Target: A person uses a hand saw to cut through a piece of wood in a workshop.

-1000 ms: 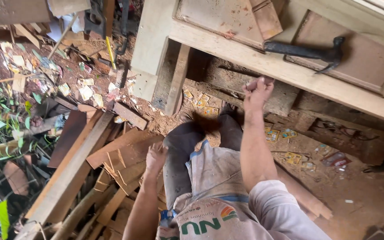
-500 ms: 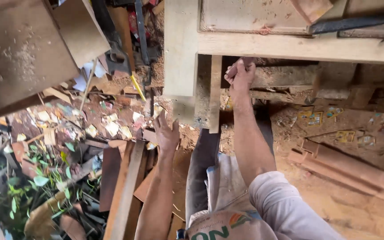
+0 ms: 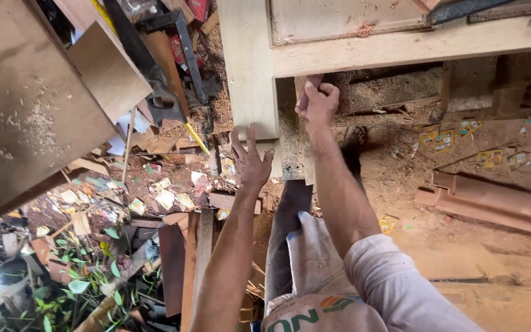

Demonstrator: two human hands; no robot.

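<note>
Nearest me, scrap boards (image 3: 195, 264) lie on the floor. My left hand (image 3: 250, 161) hangs spread and released just below the pale frame's upright leg (image 3: 248, 67). Farther, my right hand (image 3: 318, 101) is clenched on the frame's lower rail (image 3: 413, 46). I judge I'm steadying it; next calls for the left gripping the leg.

R hand (image 3: 318, 101) grips wooden frame (image 3: 401, 46) — L hand (image 3: 250, 161) open, maybe touching.
</note>
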